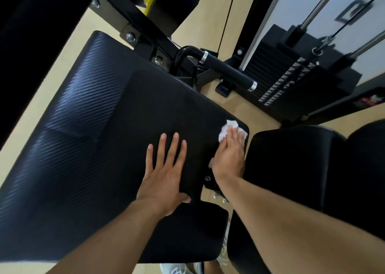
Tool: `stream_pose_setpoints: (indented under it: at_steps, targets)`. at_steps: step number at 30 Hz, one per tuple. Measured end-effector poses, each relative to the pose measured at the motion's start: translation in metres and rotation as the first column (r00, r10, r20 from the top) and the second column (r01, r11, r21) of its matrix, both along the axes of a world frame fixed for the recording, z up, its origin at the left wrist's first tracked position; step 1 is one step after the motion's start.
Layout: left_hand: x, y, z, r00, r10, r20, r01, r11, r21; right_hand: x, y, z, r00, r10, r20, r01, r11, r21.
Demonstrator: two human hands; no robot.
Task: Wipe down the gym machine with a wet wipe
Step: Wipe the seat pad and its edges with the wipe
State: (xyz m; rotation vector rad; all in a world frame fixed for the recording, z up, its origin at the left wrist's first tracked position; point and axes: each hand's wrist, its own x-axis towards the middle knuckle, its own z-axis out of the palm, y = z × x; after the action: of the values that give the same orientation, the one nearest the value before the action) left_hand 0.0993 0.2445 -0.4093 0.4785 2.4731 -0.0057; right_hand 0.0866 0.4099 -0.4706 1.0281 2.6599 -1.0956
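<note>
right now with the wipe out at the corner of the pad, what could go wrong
1. The wet wipe is bunched under the right hand at the pad's far right corner, so a stroke could push it off the edge.
2. Crumpled like that, it covers little surface and may leave streaks.
3. The left hand lies flat on the pad, so that patch may go unwiped.

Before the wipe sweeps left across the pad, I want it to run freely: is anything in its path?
Yes. The left hand rests flat on the black pad, just left of the right hand pressing the wet wipe at the pad's right corner.
</note>
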Motion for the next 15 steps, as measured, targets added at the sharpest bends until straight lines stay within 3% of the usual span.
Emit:
stream_pose_setpoints:
  at_steps: [3, 4, 6, 8, 9, 11, 13, 15]
  targets:
    - [0.000, 0.001, 0.000, 1.000, -0.006, -0.005, 0.006, 1.000, -0.003, -0.022, -0.013, 0.011, 0.986, -0.133, 0.105, 0.140, 0.988, -0.063]
    - [0.000, 0.000, 0.000, 1.000, -0.008, -0.006, 0.008, 1.000, -0.005, -0.038, -0.021, 0.016, 0.992, -0.094, 0.082, 0.099, 0.993, -0.070]
    - [0.000, -0.001, -0.001, 0.999, -0.025, -0.026, 0.025, 0.999, -0.022, -0.069, -0.041, 0.028, 0.977, 0.187, -0.105, -0.194, 0.979, -0.064]
    - [0.000, -0.003, -0.003, 0.998, -0.042, -0.041, 0.040, 0.998, -0.042, -0.093, -0.067, 0.040, 0.769, 0.591, -0.241, -0.606, 0.795, 0.017]
    - [-0.001, -0.002, -0.003, 0.999, -0.039, -0.031, 0.038, 0.999, -0.035, -0.101, -0.075, 0.045, 0.648, 0.720, -0.248, -0.735, 0.677, 0.044]
    - [-0.002, 0.000, -0.003, 0.999, -0.034, -0.018, 0.033, 0.999, -0.012, -0.109, -0.070, 0.044, 0.505, 0.836, -0.214, -0.839, 0.534, 0.105]
    - [0.000, -0.002, 0.000, 0.998, -0.030, -0.047, 0.030, 1.000, -0.001, -0.107, -0.053, 0.041, 0.512, 0.842, -0.173, -0.829, 0.537, 0.158]
    - [0.004, -0.004, 0.002, 0.996, -0.028, -0.090, 0.030, 0.999, 0.016, -0.100, -0.034, 0.034, 0.636, 0.765, -0.103, -0.753, 0.644, 0.132]
